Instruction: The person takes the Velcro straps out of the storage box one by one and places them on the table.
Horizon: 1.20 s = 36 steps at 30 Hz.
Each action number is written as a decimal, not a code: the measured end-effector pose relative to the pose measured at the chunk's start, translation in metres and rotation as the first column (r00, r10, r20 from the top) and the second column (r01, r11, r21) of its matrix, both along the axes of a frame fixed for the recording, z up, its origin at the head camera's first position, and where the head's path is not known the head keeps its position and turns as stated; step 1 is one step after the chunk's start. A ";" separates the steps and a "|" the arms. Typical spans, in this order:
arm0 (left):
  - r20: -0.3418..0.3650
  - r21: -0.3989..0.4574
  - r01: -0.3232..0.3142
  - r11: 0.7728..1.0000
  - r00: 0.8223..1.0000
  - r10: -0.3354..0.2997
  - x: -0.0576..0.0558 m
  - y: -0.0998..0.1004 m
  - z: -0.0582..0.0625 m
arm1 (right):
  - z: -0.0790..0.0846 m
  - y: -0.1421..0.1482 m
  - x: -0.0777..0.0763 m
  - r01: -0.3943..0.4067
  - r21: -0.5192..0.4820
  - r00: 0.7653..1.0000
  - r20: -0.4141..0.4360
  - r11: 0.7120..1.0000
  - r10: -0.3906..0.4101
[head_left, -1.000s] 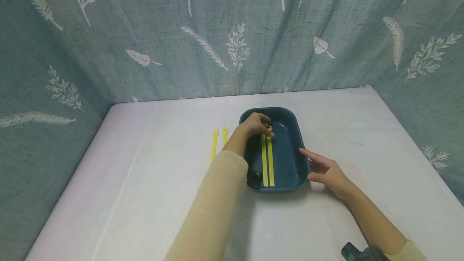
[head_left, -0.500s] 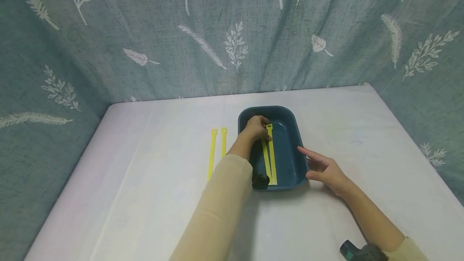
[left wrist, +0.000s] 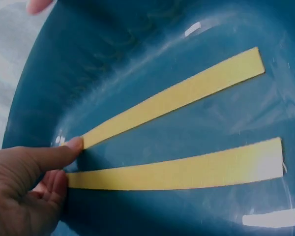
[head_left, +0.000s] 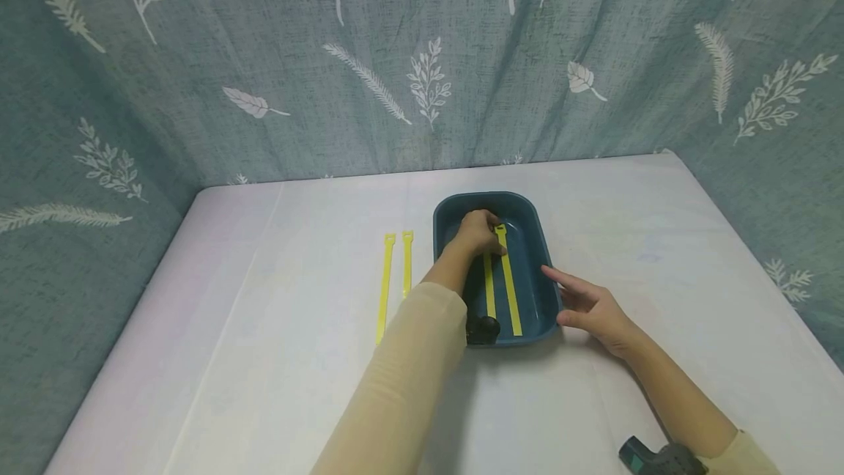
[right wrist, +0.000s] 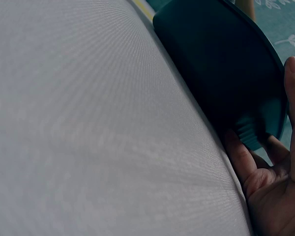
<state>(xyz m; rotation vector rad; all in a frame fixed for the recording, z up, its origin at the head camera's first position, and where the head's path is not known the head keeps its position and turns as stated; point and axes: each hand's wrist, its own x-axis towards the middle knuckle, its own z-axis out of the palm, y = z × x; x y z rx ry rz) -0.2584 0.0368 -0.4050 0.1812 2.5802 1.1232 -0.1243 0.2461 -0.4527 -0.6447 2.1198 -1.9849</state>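
A dark blue plastic tray [head_left: 532, 292] stands on the table with two yellow cable straps with slotted heads inside. My left hand [head_left: 479, 234] reaches into its far part. In the left wrist view, the left thumb [left wrist: 74, 144] touches the upper, slanted strap [left wrist: 172, 98], and bent fingers [left wrist: 61, 184] meet the end of the lower strap [left wrist: 187, 174]. A gap separates thumb and fingers; the left strap's head is hidden by the hand. My right hand [head_left: 596, 317] rests its extended fingers against the tray's right side, some low by its base [right wrist: 248, 135].
Two more yellow straps [head_left: 385, 284] lie side by side on the white tablecloth [head_left: 264, 358] left of the tray, partly covered by the left sleeve [head_left: 402, 372]. A leaf-patterned green curtain [head_left: 369, 116] hangs behind the table.
The left hand has shifted right inside the tray. The right strap has moved right and now slants, widening the gap between the two. My right hand has stayed at the tray's side.
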 end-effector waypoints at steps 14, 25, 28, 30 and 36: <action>-0.025 0.015 -0.002 1.000 1.000 0.003 -0.001 0.007 -0.003 | -0.001 0.000 0.000 -0.009 -0.006 1.000 -0.025 1.000 0.009; -0.047 -0.042 0.007 0.999 0.999 -0.009 0.002 0.004 0.000 | -0.002 0.000 0.000 0.008 0.010 1.000 -0.010 1.000 -0.008; -0.049 -0.056 -0.001 0.998 0.999 -0.002 0.002 0.003 0.000 | -0.001 0.000 0.000 0.008 0.016 1.000 -0.008 1.000 -0.008; -0.056 -0.063 0.000 0.998 0.998 -0.003 0.002 0.003 -0.001 | -0.001 -0.001 0.000 0.005 0.015 1.000 -0.007 1.000 -0.005; -0.107 -0.098 0.060 0.993 0.992 -0.071 0.000 0.008 -0.001 | -0.001 0.000 0.000 0.014 0.022 1.000 -0.002 1.000 -0.014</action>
